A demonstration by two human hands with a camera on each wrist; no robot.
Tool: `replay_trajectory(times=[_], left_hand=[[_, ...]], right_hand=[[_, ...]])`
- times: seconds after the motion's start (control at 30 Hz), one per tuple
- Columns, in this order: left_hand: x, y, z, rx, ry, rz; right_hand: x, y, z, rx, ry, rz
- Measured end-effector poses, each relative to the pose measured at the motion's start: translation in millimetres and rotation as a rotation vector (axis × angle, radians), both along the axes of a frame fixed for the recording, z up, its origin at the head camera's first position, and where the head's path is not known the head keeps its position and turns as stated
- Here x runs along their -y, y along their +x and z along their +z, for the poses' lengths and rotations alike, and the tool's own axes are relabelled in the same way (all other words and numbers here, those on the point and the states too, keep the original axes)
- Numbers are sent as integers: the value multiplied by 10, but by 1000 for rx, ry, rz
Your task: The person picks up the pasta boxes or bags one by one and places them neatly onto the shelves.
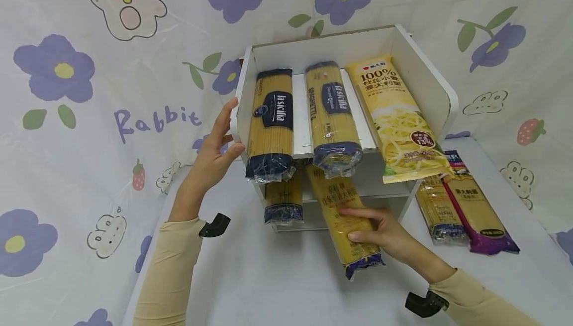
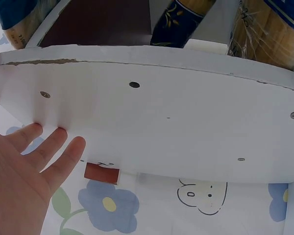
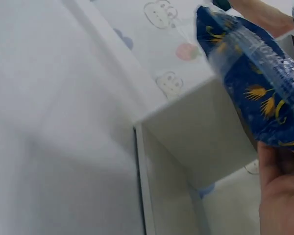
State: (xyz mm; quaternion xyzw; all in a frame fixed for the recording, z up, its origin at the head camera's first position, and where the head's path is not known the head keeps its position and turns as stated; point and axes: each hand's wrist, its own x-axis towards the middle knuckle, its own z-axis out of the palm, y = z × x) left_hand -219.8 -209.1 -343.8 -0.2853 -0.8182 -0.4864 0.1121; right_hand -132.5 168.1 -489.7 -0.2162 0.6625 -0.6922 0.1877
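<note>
My right hand [image 1: 385, 234] grips a yellow spaghetti pack [image 1: 337, 201] with blue ends, thumb and fingers at its right edge. Tilted, the pack has its far end under the upper board of the white shelf [image 1: 367, 138], inside the lower level. In the right wrist view, the pack's blue end [image 3: 264, 83] with wheat prints juts out above the hand [image 3: 281, 196]. My left hand [image 1: 208, 162] rests at the shelf's left side panel [image 1: 243, 97], fingers spread. From the left wrist, straight fingertips lie against that white panel [image 2: 176, 117].
On the top level lie two La Sicilia spaghetti packs [image 1: 274, 117] [image 1: 333, 112] and a yellow noodle pack [image 1: 398, 117]. Another pack [image 1: 284, 199] sits on the lower level at left. Two more packs [image 1: 440, 211] [image 1: 479, 206] lie on the white table [image 1: 250, 281] to the right.
</note>
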Motion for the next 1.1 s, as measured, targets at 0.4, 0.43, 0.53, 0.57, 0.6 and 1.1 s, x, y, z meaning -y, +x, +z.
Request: replay_trajectory(times=[0.4, 0.43, 0.53, 0.57, 0.6, 1.1], left_hand=[[-2, 14, 12, 23, -10, 7], [-2, 13, 11, 24, -11, 9], [-1, 11, 7, 25, -13, 14], [0, 11, 6, 26, -13, 14], [1, 12, 5, 26, -13, 15], [6, 1, -20, -14, -4, 0]], right_hand=[[244, 66, -38, 18, -84, -128], [256, 66, -42, 22, -86, -127], [282, 63, -57, 28, -82, -123], [292, 63, -57, 29, -78, -124], [300, 63, -55, 31, -73, -125], [387, 91, -53, 57, -66, -181]])
